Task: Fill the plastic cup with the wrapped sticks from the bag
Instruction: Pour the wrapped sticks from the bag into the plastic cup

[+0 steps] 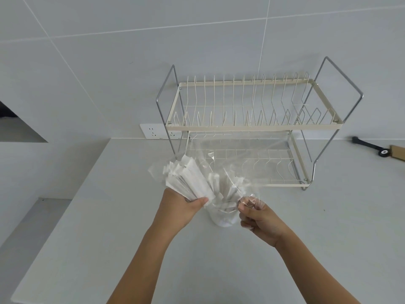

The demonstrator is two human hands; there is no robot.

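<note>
The left hand (183,206) gripped a fanned bundle of wrapped sticks (190,179) above the plastic cup (223,217), which stood on the bench (109,216) between both hands with some sticks inside. The right hand (256,218) pinched the clear bag (238,154) beside the cup's rim.

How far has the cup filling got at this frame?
Done: some wrapped sticks already stand in the plastic cup. In hand: the left hand grips a fanned bundle of wrapped sticks; the right hand pinches the clear bag. Left: getting that bundle into the cup.
</note>
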